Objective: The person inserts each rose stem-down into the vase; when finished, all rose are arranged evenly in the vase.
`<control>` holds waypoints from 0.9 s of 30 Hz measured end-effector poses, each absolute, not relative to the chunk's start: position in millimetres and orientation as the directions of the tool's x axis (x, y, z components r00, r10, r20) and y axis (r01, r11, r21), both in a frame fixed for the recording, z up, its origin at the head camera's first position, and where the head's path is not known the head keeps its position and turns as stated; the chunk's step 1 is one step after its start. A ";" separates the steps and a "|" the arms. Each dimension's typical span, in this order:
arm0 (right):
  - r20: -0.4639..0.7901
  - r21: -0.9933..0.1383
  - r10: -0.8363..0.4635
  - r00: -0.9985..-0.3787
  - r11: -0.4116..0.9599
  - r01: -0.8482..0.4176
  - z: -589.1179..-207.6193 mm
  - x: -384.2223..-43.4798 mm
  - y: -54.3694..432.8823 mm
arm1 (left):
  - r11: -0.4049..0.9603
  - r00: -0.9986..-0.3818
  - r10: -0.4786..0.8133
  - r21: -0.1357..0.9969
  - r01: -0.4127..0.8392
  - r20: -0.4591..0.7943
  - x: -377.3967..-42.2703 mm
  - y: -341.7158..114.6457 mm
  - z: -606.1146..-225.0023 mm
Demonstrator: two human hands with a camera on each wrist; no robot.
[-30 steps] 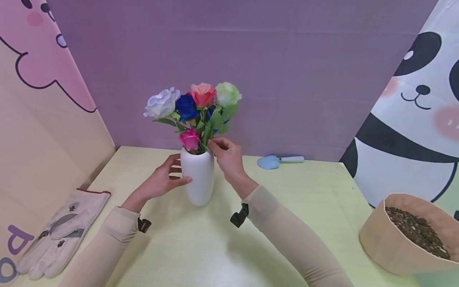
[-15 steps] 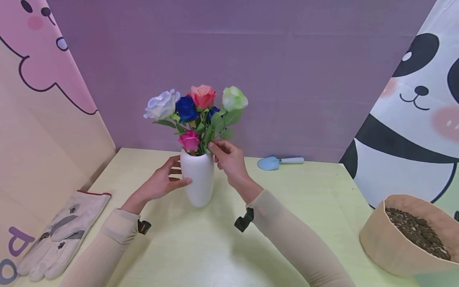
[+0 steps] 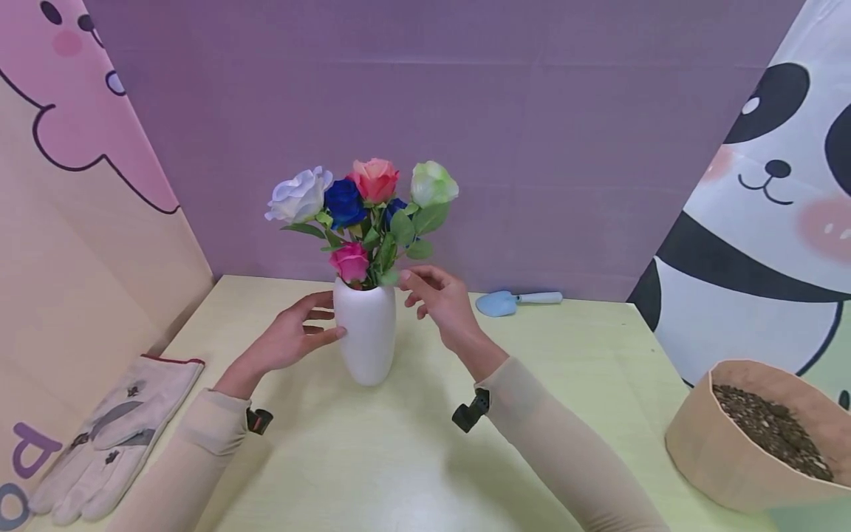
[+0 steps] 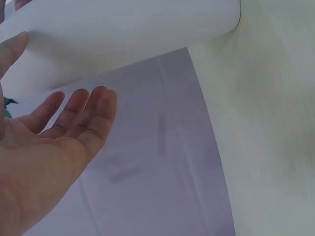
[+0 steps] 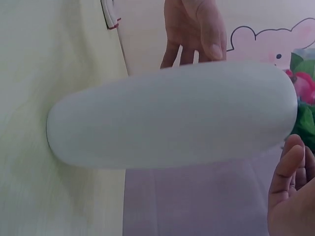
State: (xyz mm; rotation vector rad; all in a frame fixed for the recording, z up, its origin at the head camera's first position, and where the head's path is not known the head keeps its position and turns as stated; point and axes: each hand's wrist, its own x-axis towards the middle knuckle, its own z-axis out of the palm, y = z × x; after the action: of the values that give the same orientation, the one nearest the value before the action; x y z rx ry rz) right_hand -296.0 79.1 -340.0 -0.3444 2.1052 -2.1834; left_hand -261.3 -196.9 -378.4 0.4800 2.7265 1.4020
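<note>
A white vase (image 3: 366, 340) stands upright on the table, holding several roses. Among them are a pale lavender rose (image 3: 301, 194), a blue rose (image 3: 345, 203), a coral rose (image 3: 375, 181), a pink rose (image 3: 349, 261) and a pale green rose (image 3: 432, 185) leaning right. At the vase's left side is my left hand (image 3: 286, 340), thumb tip at the wall and fingers loosely spread; the left wrist view shows a gap between those fingers and the vase. My right hand (image 3: 448, 303) hovers just right of the rim near the leaves, fingers loosely bent and holding nothing.
Behind the vase to the right lies a light blue trowel (image 3: 512, 302). Gardening gloves (image 3: 120, 436) lie at the left edge of the table (image 3: 372, 458). A tan pot (image 3: 725, 451) with dark soil stands at the right. A purple backdrop (image 3: 565, 148) rises behind.
My right hand has let go of the pale green rose's stem and drawn back right. That rose has shifted to the right. My left hand has eased slightly leftward from the vase.
</note>
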 end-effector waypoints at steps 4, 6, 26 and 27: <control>0.089 -0.996 -0.237 -0.967 -0.026 -0.086 -343.5 -300.6 93.9 | 0.561 -0.955 0.275 0.788 0.253 0.111 -261.0 -203.1 -376.3; 0.087 -0.996 -0.247 -0.965 -0.003 -0.089 -344.4 -301.6 101.5 | 0.574 -0.956 0.270 0.777 0.259 0.119 -261.0 -205.8 -374.9; 0.167 -0.813 -0.266 -0.949 0.507 -0.285 -342.1 -304.7 174.1 | 0.831 -0.931 0.213 0.447 0.332 0.295 -262.2 -244.1 -359.9; 0.177 -0.796 -0.265 -0.948 0.529 -0.296 -342.4 -304.9 177.4 | 0.840 -0.932 0.212 0.433 0.327 0.293 -261.8 -245.9 -358.3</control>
State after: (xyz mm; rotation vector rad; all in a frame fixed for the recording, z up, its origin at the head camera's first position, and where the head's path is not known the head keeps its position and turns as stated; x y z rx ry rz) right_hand -304.9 177.4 -342.4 -0.5091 2.7762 -1.4555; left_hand -261.8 -245.9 -358.3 0.4820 3.2369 0.8330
